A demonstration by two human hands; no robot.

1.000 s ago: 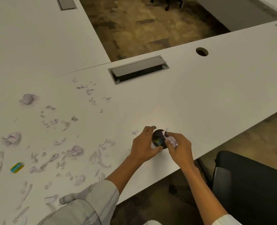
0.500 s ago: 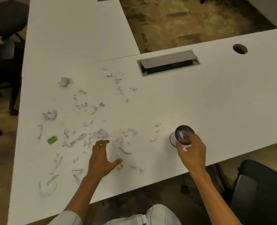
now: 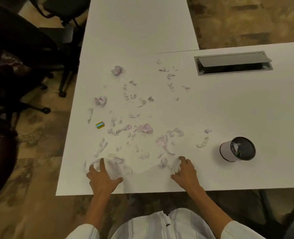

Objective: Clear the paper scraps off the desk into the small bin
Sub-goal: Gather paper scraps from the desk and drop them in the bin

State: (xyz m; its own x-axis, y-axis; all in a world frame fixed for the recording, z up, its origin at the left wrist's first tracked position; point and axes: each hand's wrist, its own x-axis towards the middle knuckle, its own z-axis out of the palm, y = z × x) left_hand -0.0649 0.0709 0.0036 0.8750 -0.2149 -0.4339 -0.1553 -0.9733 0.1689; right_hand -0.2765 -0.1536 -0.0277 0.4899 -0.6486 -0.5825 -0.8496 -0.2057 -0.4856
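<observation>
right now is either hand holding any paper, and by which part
Left hand lies spread on scraps, gripping nothing. Right hand curls onto a paper scrap; whether it grips it cannot be told.

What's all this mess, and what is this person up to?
A person is tidying torn paper scraps off a white desk. Both hands are down on the desk near its front edge: the left hand lies spread over some scraps, and the right hand has its fingers on another small clump. A small bin stands to the right with a few bits already inside. Most scraps are still scattered about, along with a little yellow-green item.
</observation>
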